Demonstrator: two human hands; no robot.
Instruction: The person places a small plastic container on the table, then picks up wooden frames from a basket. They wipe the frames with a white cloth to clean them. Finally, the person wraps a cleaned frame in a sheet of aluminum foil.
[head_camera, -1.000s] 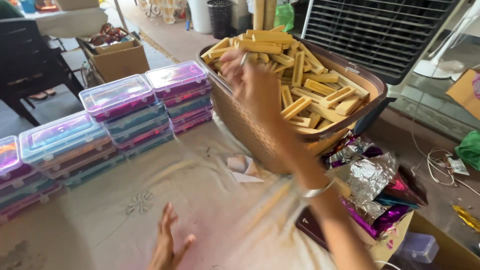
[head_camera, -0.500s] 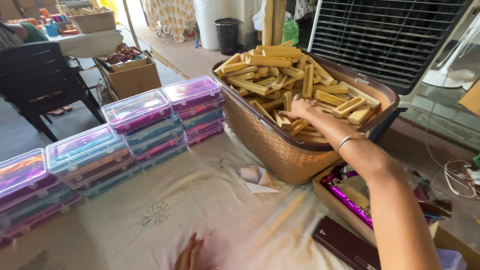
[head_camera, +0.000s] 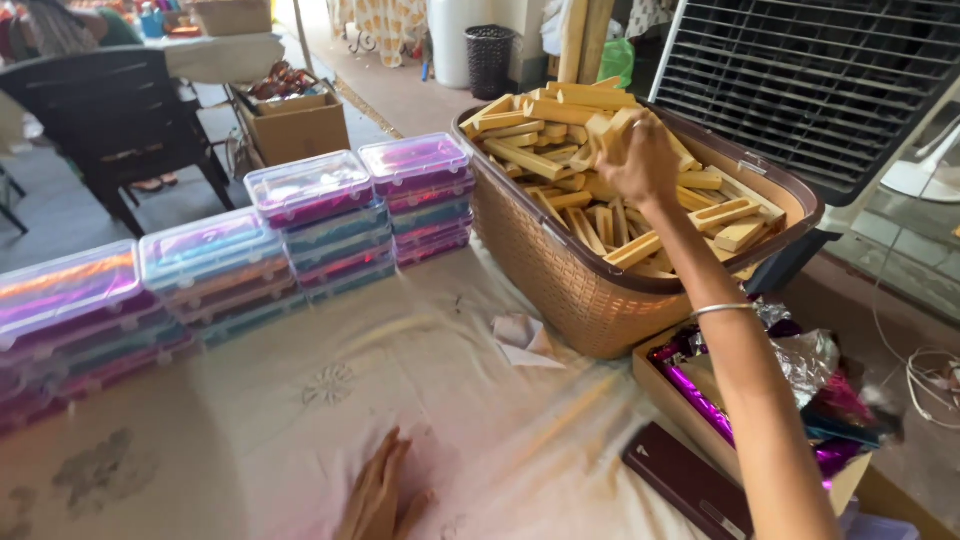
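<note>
One woven basket (head_camera: 560, 290) stands on the cloth-covered worktop (head_camera: 300, 420), heaped with pale wooden blocks (head_camera: 560, 150); their number cannot be counted. Right hand (head_camera: 640, 155) is closed around one or two blocks above the heap. Left hand (head_camera: 378, 495) rests flat on the cloth, fingers loosely together, partly cut off. Four stacks of clear-lidded plastic boxes (head_camera: 310, 190) stand left of the basket.

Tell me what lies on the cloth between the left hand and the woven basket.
In the head view, a crumpled white paper scrap lies between the left hand and the woven basket; otherwise bare cloth.
</note>
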